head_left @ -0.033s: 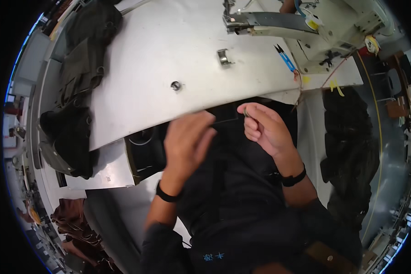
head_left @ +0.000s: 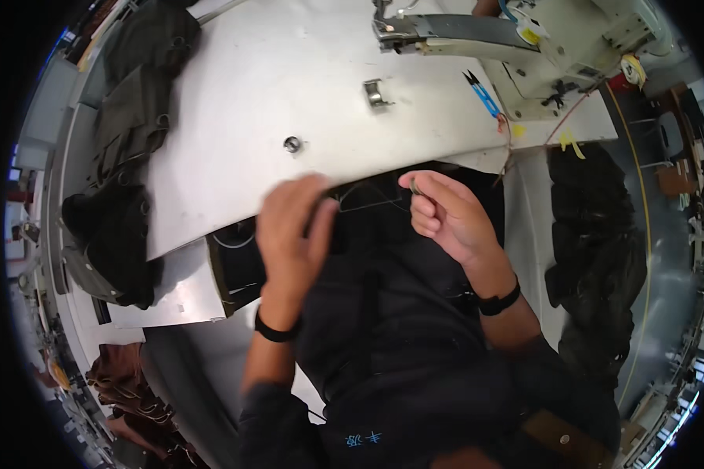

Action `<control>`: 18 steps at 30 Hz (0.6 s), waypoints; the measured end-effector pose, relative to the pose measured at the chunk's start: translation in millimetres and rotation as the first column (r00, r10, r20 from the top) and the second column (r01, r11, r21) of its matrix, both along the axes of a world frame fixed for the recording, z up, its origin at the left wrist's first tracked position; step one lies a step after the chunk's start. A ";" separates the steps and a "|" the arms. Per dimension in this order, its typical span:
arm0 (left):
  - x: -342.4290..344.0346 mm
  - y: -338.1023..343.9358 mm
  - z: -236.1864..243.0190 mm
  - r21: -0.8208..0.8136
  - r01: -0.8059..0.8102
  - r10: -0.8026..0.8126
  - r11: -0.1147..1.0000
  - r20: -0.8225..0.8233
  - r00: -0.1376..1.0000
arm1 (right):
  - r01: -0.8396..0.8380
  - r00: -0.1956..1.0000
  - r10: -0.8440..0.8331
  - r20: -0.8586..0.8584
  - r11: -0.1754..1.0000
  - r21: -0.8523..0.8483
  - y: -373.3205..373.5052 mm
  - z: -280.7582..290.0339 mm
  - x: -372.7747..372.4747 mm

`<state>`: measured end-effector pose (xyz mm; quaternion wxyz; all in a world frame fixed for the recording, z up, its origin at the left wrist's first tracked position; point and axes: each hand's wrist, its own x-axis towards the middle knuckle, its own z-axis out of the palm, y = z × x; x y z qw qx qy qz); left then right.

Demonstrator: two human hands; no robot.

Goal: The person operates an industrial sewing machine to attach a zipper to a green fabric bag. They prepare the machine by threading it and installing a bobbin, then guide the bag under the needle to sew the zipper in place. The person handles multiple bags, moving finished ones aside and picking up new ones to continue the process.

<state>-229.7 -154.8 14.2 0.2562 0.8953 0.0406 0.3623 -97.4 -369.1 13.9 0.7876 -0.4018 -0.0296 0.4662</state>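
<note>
My right hand point(head_left: 450, 215) is closed in a pinch at the front edge of the white table point(head_left: 235, 117). Between its thumb and forefinger is a small round bobbin point(head_left: 414, 187), seen nearly edge-on and partly covered by the fingers. To the left, my left hand point(head_left: 293, 227) is raised over the table edge, its fingers blurred. Its thumb stands apart from the fingers, and nothing shows in it. On the table beyond the hands lie a small round metal bobbin case point(head_left: 292, 144) and a curved shiny metal piece point(head_left: 376, 94).
A sewing machine point(head_left: 477, 35) stands at the back right, with blue-handled thread snips point(head_left: 483, 95) beside it. Dark garments point(head_left: 137, 117) are heaped along the left edge. More dark cloth point(head_left: 594, 258) hangs at right, and brown cloth point(head_left: 125, 383) lies lower left.
My left hand has moved left, away from my right hand. The right hand keeps its pinch on the bobbin. The whole view has shifted slightly.
</note>
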 end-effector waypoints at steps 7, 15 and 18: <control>31.7 50.2 -2.4 -0.174 -0.283 0.216 0.943 -0.326 0.920 | 0.044 0.999 -0.043 0.028 0.999 -0.025 10.0 0.3 3.4; 52.4 55.3 -14.6 -0.228 -0.277 0.217 0.933 -0.258 0.941 | 0.075 0.983 -0.055 0.175 0.991 -0.112 -2.1 -2.1 -6.8; 32.8 43.1 -2.6 -0.409 -0.186 0.080 0.894 -0.263 0.961 | 0.031 0.986 -0.015 0.166 0.995 -0.094 2.6 -5.9 -11.0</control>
